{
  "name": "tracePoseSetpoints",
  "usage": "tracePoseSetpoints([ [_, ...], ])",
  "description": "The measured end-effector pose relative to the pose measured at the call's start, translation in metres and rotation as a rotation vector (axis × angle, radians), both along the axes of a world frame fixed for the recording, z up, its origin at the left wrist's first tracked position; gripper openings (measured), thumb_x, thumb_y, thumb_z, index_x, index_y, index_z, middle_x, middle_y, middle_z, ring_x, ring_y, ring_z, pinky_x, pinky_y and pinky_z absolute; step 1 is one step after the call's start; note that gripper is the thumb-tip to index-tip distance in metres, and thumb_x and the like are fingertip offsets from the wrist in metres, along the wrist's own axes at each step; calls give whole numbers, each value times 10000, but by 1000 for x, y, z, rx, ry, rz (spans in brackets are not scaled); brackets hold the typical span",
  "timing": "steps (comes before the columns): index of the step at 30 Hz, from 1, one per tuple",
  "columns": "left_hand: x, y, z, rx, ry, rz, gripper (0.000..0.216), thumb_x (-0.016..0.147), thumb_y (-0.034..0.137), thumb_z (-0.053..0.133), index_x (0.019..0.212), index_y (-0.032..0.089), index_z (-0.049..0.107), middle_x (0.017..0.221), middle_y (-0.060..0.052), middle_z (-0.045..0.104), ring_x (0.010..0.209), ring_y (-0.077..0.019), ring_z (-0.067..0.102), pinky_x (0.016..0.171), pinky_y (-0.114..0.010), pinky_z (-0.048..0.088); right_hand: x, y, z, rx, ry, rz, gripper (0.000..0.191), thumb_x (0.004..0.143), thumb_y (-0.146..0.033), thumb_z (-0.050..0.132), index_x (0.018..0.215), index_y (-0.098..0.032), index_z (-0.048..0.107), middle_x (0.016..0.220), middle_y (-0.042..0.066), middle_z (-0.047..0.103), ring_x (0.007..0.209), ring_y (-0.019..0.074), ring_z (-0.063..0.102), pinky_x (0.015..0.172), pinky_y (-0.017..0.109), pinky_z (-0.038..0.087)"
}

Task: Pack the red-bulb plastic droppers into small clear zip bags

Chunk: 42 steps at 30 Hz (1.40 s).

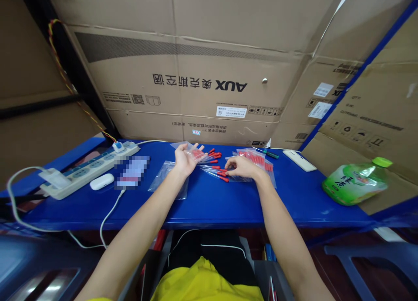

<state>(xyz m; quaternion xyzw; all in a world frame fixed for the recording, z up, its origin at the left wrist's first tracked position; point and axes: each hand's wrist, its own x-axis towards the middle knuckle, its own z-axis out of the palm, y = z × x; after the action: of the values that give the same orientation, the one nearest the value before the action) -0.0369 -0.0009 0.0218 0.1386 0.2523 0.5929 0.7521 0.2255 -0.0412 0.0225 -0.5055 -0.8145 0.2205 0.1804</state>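
My left hand (pixel 185 161) is turned palm up, with a clear plastic bag (pixel 179 146) held under the thumb; red pieces show through it. Its fingertips are partly spread. To its right, several thin rods with red ends (pixel 223 179) lie fanned out on the blue table. My right hand (pixel 241 167) pinches at the red end of one rod. Beneath and behind that hand are clear bags filled with red-ended pieces (pixel 257 158). A flat clear bag (pixel 160 179) lies under my left wrist.
On the left are a power strip (pixel 94 164), a white earphone case (pixel 102 182) and a phone (pixel 132 171) on a cable. A green-handled screwdriver (pixel 271 154), a white oblong device (pixel 299 160) and a green bottle (pixel 355 183) lie right. Cardboard (pixel 196 66) walls the back.
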Motion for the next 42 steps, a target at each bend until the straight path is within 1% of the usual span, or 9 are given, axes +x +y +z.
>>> tracePoseSetpoints([
  [5,-1,0,2,6,-33,25,583,854,265,509,1432,194,542,1515,-200,573,1427,-373,565,1111,-619,508,-2,-2,0,-63,33,-9,386,676,-82,767,1046,-193,760,882,3,773,770,155,703,676,231,496],
  [10,-1,-5,8,37,-45,72,533,859,261,501,1383,191,575,1520,-172,575,1447,-365,545,1125,-617,503,0,-2,-2,-81,65,4,387,700,-38,689,1050,-193,741,811,-17,761,708,141,695,642,219,486],
  [14,-2,-7,11,58,-69,128,442,862,254,503,1293,235,599,1550,-131,557,1449,-356,546,1077,-601,544,0,-2,2,72,114,-46,291,752,-108,669,1013,-204,755,845,-3,769,753,155,692,698,243,503],
  [18,-6,-6,11,68,-91,181,381,875,265,491,1240,280,599,1579,-92,535,1461,-335,537,1073,-584,550,-8,-7,15,296,281,-68,186,829,-222,628,957,-203,762,941,31,782,817,180,687,757,287,524],
  [23,-9,-5,11,75,-89,223,381,895,293,472,1258,279,585,1585,-91,532,1468,-321,531,1097,-569,537,-20,-13,23,446,472,-126,162,863,-295,646,943,-198,748,905,50,770,763,180,671,739,308,534],
  [27,-7,-6,11,89,-84,214,327,914,299,459,1210,264,594,1598,-94,521,1456,-318,543,1073,-555,558,-33,-14,18,449,466,-88,166,893,-319,654,958,-202,751,933,57,772,791,186,680,749,315,539],
  [33,5,-11,10,82,-91,167,266,918,281,471,1134,246,622,1531,-106,586,1436,-346,562,1043,-560,585,-57,-12,4,499,421,2,176,952,-349,679,998,-209,776,978,60,772,801,175,675,776,307,548],
  [38,16,-17,8,96,-132,115,295,905,263,494,1166,214,622,1488,-135,620,1436,-370,560,1086,-594,557,-74,-11,-9,552,382,15,221,987,-421,699,1043,-229,795,942,54,776,772,180,683,772,307,543],
  [42,23,-22,7,119,-151,58,249,888,257,525,1098,190,641,1492,-157,623,1444,-408,545,1103,-618,536,-82,-10,-19,634,430,24,181,978,-402,727,1018,-247,810,941,52,797,807,201,724,804,316,556],
])
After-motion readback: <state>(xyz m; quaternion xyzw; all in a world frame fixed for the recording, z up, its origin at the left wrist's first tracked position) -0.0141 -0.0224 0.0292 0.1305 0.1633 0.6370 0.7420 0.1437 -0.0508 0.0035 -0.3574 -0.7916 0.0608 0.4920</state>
